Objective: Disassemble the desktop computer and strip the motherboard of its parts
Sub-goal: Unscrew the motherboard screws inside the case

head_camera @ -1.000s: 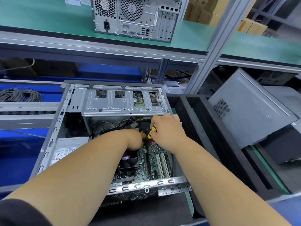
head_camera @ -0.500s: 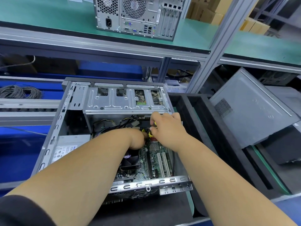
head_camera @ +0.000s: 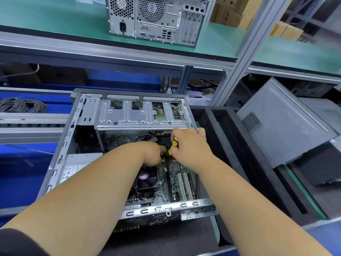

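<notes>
Screwdriver work is the step in hand, by the look of it: your right hand, just right of centre frame, has its fingers curled round a yellow-and-black handle, its tip pointing down toward the motherboard deep in the open computer case. Your left hand reaches in beside it at mid-frame, fingers bent down among the cables; whether it pinches a connector or merely steadies something there I cannot tell, since the fingertips are hidden.

The case lies on its side across the centre of the frame, drive cage toward the top, power supply at its left, and the board with its fan and white slots at lower centre. The board looks fully populated, so the stripping is at an early stage.

Next, I judge you need to seat the tip squarely before turning and keep the loose wires away from the blade. A second tower stands on the green shelf at the top of the frame.
</notes>
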